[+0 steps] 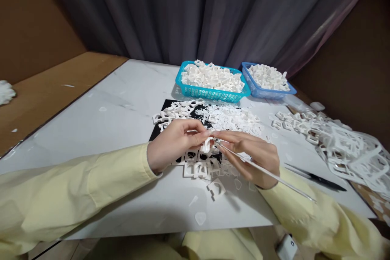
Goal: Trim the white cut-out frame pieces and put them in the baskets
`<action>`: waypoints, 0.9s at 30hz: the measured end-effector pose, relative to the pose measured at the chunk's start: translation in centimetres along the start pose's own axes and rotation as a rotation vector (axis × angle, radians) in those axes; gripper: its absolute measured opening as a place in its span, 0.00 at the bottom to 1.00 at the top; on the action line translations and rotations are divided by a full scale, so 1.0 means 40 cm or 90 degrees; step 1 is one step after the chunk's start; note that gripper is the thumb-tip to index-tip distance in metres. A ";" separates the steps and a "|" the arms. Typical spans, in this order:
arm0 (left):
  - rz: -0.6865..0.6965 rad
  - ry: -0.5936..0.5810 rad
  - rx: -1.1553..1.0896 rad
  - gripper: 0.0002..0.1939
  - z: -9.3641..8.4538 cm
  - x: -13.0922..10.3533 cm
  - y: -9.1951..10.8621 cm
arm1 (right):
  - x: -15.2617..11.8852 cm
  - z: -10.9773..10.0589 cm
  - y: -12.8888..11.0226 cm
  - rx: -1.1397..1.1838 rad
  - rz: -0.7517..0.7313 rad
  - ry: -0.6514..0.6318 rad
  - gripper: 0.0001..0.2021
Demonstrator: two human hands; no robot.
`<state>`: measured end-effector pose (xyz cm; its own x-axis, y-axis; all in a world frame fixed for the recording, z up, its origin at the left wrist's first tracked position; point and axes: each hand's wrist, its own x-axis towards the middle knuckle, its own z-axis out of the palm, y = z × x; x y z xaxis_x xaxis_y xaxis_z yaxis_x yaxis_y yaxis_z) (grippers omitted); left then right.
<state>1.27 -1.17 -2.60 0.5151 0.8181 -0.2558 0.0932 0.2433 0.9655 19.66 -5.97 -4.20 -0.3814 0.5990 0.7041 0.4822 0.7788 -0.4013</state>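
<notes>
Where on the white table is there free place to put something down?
Widest: the left of the table, between the brown board, left sleeve and black mat, with few scraps. Smaller: the near edge, between that sleeve and the white parts. Crowded: around the left hand and right hand; and right, under frames.

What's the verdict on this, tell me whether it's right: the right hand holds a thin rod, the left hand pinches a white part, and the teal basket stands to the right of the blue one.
Not quite: the head view shows the teal basket to the left of the blue basket. The right hand and left hand are as you said.
</notes>
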 end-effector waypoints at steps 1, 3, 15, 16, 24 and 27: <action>0.001 0.002 0.002 0.08 0.000 0.000 0.000 | 0.000 0.001 0.000 -0.004 0.004 -0.004 0.07; 0.004 0.006 0.005 0.08 0.001 0.001 0.001 | -0.002 0.002 0.001 -0.015 0.012 -0.012 0.07; -0.015 0.010 -0.023 0.08 0.005 0.001 -0.003 | -0.011 0.015 -0.008 -0.070 0.008 -0.011 0.06; -0.019 0.011 -0.030 0.08 0.005 0.002 -0.004 | -0.012 0.016 -0.010 -0.078 0.010 -0.014 0.06; -0.048 0.013 -0.091 0.09 0.004 0.001 -0.007 | -0.014 0.016 -0.008 -0.189 -0.028 -0.061 0.08; -0.066 0.022 -0.105 0.09 0.008 -0.001 -0.004 | -0.013 0.014 -0.002 -0.205 -0.073 -0.078 0.10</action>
<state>1.50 -1.40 -2.73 0.4806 0.8006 -0.3580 0.0027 0.4069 0.9135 19.38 -6.25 -4.86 -0.5296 0.5446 0.6503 0.6468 0.7553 -0.1058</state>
